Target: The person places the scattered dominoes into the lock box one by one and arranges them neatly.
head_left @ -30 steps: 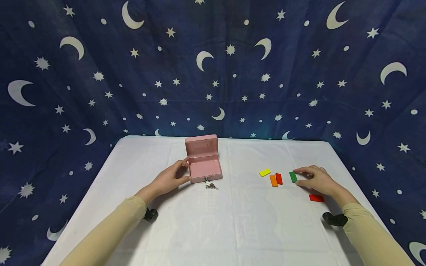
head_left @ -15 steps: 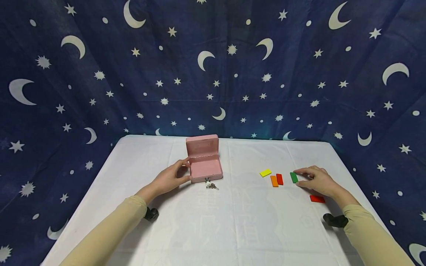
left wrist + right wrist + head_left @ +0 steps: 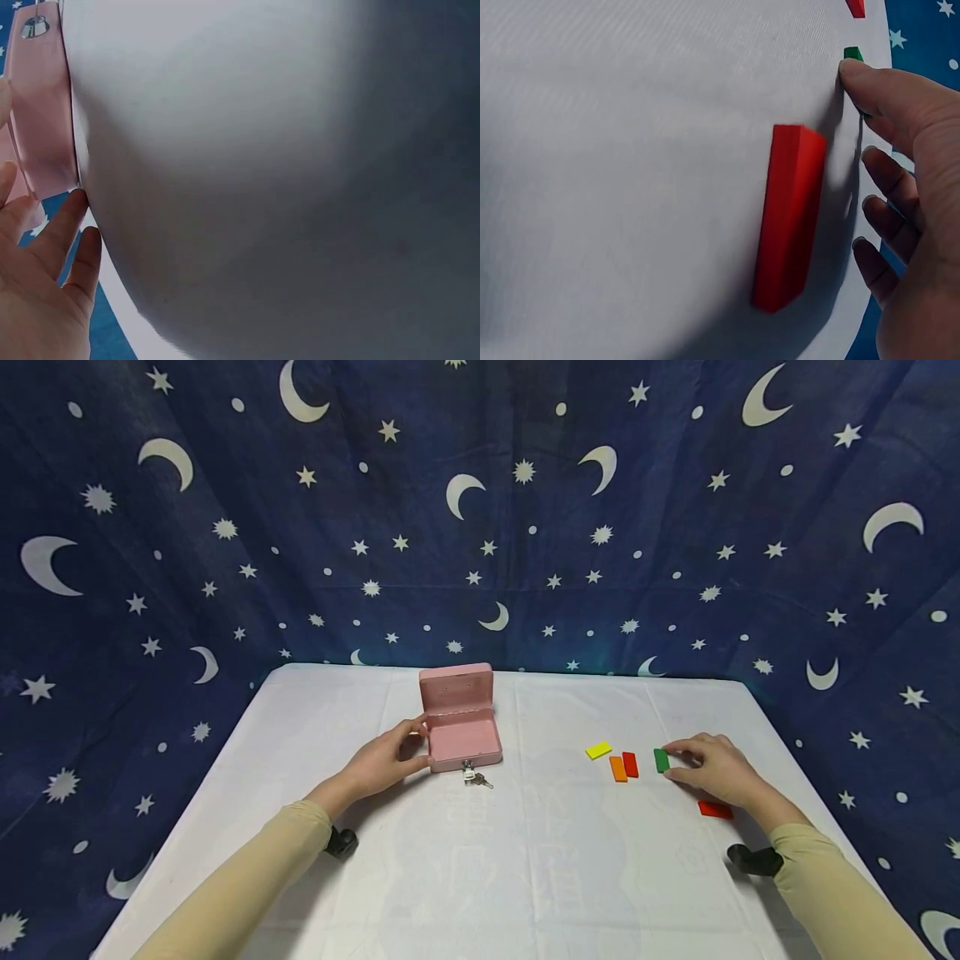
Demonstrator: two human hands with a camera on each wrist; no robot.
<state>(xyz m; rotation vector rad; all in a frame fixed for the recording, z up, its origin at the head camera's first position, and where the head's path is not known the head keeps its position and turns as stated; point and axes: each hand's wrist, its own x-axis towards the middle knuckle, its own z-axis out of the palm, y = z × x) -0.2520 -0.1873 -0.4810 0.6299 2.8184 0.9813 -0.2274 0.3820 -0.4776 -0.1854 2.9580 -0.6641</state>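
Green block at your right fingertips, end-on to you; box far off to that hand's left

Your right hand [image 3: 712,768] pinches the green block [image 3: 662,761] between thumb and forefinger, the thumb at its near end and the forefinger at its far end. The block's long axis runs away from you, leaning slightly left, across the line from hand to box. This hand is by far the nearer one.

Just on the near side of your right palm lies a loose red block [image 3: 715,810], apart from your fingers. To the left of those fingertips are a second red block [image 3: 630,765], then an orange block [image 3: 618,769], with a yellow block [image 3: 598,750] beyond.

Well farther left is the pink box [image 3: 463,741], lid tipped back, its right wall facing that hand. Your left hand [image 3: 382,764] touches its opposite side, fingers spread.
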